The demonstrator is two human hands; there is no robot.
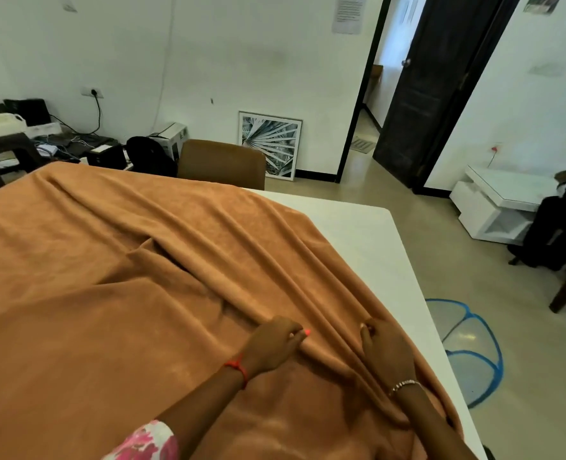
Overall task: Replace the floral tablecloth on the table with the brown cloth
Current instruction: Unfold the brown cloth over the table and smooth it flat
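Observation:
The brown cloth (135, 260) lies spread over most of the white table (368, 234), bunched into long folds that run from the far side toward me. The table's right strip is bare. My left hand (271, 343) pinches a fold of the cloth near the front. My right hand (386, 346) grips another fold just to its right, close to the cloth's right edge. No floral tablecloth is in view.
A brown chair (222, 162) stands at the table's far side. A framed picture (270, 144) leans on the wall. A blue mesh basket (467, 350) lies on the floor at right. Clutter and cables sit at back left; a white low table (504, 200) is at right.

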